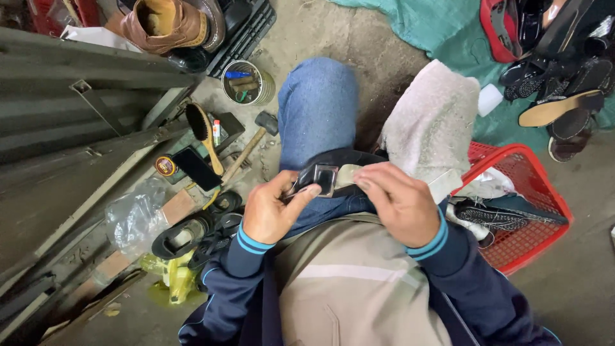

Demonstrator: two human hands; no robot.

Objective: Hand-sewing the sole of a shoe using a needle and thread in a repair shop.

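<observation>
A black shoe (333, 161) with a square metal buckle (325, 176) lies across my lap on my blue-jeaned knee. My left hand (272, 208) grips the shoe's near edge beside the buckle, thumb pressed against it. My right hand (400, 202) pinches a pale strap end (349, 174) that comes out of the buckle. A dirty white cloth (432, 122) is draped over my other knee.
On the left ground lie a wooden shoe brush (205, 131), a hammer (246, 150), a dark phone (196, 168), a polish tin (165, 166) and a can of tools (246, 83). A red basket (535, 186) with shoes sits right. Sandals pile at top right (557, 77). A brown boot (163, 22) stands top left.
</observation>
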